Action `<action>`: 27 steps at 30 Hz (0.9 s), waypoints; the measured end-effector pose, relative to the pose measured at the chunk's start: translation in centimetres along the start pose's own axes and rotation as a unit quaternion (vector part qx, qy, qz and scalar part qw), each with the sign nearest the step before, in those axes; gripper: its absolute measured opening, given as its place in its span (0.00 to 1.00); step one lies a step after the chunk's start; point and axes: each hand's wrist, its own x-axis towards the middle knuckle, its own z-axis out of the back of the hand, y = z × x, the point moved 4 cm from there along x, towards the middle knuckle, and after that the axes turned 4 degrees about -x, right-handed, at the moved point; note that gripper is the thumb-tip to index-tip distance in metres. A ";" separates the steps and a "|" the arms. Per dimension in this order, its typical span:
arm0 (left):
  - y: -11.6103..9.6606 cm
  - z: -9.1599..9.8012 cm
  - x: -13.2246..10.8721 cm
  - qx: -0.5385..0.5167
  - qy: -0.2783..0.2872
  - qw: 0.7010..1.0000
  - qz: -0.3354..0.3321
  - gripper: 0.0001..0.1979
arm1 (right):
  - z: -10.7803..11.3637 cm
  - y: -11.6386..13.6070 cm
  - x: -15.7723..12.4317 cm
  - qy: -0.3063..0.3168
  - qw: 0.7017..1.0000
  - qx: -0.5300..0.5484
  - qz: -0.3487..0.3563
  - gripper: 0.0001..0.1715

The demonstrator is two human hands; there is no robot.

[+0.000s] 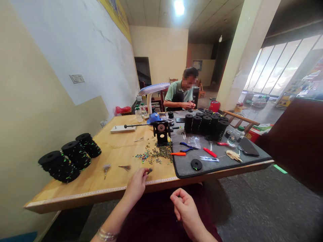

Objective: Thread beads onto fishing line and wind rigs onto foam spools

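Pinching a dark bit (150, 170) in the left hand (137, 181), near the table's (121, 149) front edge.
Too small and partly covered to make out. Got the right hand (186, 205) loosely closed, can't tell if on anything. Can spot loose beads (142, 156) just beyond, a ruler strip (85, 192) with marks too tiny to read, and a yellow banner (118, 15) up top, cut off, lettering illegible.
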 end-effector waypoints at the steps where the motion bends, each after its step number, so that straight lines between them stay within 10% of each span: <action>1: -0.2 -0.3 -1.0 -0.024 0.011 1.000 0.003 0.06 | 0.0 0.0 0.0 0.000 1.000 0.000 0.001 0.25; 3: -0.8 -1.4 -3.3 -0.083 0.049 0.995 0.019 0.08 | -0.1 -0.2 0.1 0.005 1.000 -0.003 0.003 0.25; 7: -1.6 -4.5 -7.7 -0.408 0.161 0.879 0.188 0.13 | -0.5 -0.5 0.2 0.023 1.000 -0.022 -0.002 0.26; 11: -2.0 -5.9 -9.2 -0.495 0.166 0.814 0.255 0.13 | -0.7 -0.8 0.3 0.028 0.999 -0.041 -0.014 0.26; 27: -1.7 -6.3 -9.1 -0.376 0.157 0.899 0.159 0.17 | -1.0 -1.1 0.3 0.040 0.995 -0.086 -0.006 0.23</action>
